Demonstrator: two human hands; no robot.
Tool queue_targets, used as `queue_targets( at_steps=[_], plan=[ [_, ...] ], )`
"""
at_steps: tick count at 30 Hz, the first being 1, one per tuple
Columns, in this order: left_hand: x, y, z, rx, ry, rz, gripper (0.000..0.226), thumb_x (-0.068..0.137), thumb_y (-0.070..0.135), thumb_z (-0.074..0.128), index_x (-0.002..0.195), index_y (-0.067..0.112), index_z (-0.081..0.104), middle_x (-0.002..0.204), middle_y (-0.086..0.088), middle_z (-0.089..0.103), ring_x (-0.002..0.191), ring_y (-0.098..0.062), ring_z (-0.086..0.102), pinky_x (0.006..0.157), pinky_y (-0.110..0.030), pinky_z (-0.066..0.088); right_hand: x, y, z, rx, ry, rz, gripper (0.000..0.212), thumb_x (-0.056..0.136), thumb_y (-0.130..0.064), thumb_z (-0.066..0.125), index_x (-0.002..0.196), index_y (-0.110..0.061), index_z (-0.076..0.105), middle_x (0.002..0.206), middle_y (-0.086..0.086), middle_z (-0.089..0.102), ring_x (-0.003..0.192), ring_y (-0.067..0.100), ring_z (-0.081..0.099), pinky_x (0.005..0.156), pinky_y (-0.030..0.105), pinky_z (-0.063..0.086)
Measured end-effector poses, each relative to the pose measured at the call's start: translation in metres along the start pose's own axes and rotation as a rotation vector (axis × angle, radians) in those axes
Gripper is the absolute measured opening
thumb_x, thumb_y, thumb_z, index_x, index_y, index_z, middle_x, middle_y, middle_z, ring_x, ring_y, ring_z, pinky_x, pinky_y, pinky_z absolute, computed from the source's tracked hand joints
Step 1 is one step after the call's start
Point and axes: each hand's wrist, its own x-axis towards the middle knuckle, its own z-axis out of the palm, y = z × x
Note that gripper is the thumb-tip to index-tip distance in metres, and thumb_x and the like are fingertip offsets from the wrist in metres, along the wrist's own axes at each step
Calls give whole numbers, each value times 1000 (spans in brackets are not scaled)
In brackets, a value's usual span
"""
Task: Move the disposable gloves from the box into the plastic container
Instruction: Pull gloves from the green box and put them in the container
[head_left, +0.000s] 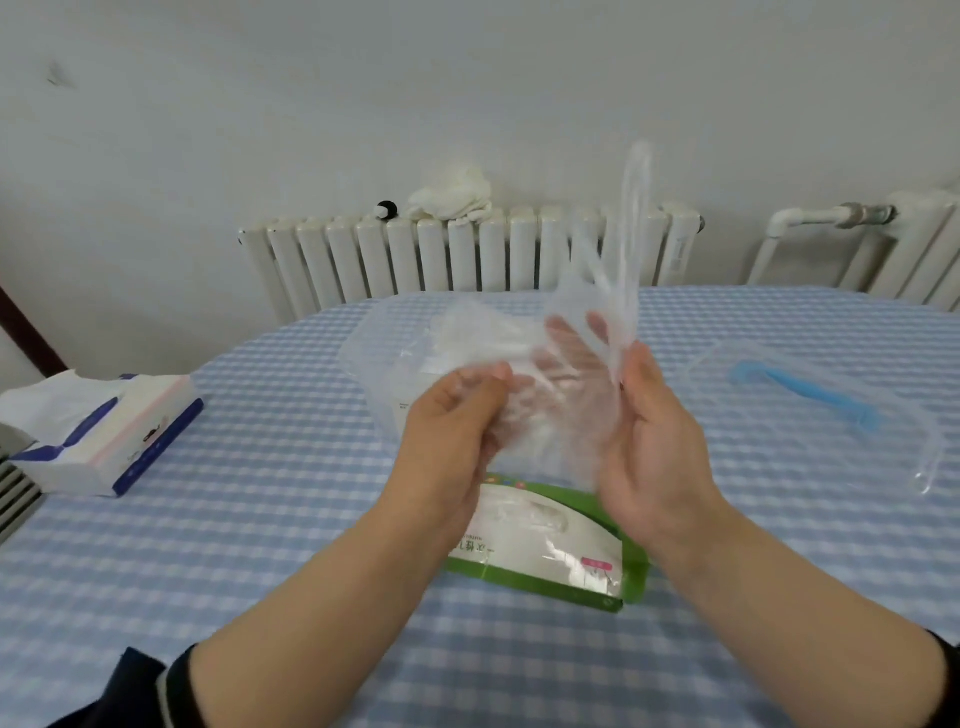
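A green and white glove box (550, 551) lies flat on the checked tablecloth under my hands. Both hands hold one thin clear disposable glove (576, 364) above the box; its fingers stick up past the radiator. My left hand (452, 431) pinches the glove's left side. My right hand (654, 447) grips its right edge, with the fingers seen through the film. Behind the glove stands a clear plastic container (384, 353) with crumpled clear gloves inside.
A clear lid with a blue handle (810, 395) lies on the table at right. A tissue pack (98, 436) sits at the left edge. A white radiator (457, 254) with a cloth on top runs behind the table.
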Motion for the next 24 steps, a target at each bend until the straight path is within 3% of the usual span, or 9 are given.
queue_targets(
  at_steps=[3, 8, 11, 15, 19, 24],
  plan=[
    [22, 19, 9, 48, 77, 136, 9, 97, 12, 56, 89, 11, 60, 76, 1, 73, 68, -12, 70, 63, -19, 54, 3, 1, -1, -81, 55, -61, 32, 104, -24, 27, 119, -17, 54, 118, 5, 70, 108, 22, 66, 96, 40, 52],
    [68, 52, 10, 708, 67, 451, 8, 100, 14, 50, 105, 20, 50, 82, 4, 67, 47, -3, 55, 47, -21, 47, 1, 4, -5, -211, 199, -60, 26, 105, -24, 33, 112, -12, 56, 99, 5, 74, 89, 23, 71, 78, 36, 55],
    [98, 65, 1, 1104, 32, 524, 18, 100, 15, 48, 115, 25, 43, 86, 4, 68, 67, -7, 55, 55, -24, 39, -4, 3, -5, -443, 214, -253, 25, 104, -20, 39, 90, -13, 58, 76, 0, 67, 71, 17, 65, 69, 31, 52],
    [128, 73, -10, 1428, -16, 520, 26, 99, 15, 47, 124, 18, 42, 83, 5, 64, 70, -10, 56, 62, -30, 42, -8, 5, -5, -677, 57, -500, 20, 97, -26, 47, 85, -13, 56, 76, 0, 63, 72, 14, 62, 70, 21, 52],
    [153, 70, -27, 1671, -29, 428, 29, 98, 21, 52, 123, 13, 40, 93, -8, 66, 82, -29, 61, 74, -42, 50, -8, 11, -11, -819, -37, -510, 22, 94, -36, 44, 86, -19, 57, 79, -4, 64, 77, 11, 63, 74, 20, 49],
    [160, 65, -45, 1809, -95, 258, 32, 96, 25, 58, 122, 16, 41, 97, -4, 65, 84, -23, 59, 72, -38, 46, -6, 13, -16, -918, -90, -513, 17, 95, -35, 43, 88, -27, 56, 80, -11, 64, 80, 11, 64, 75, 19, 49]
  ],
)
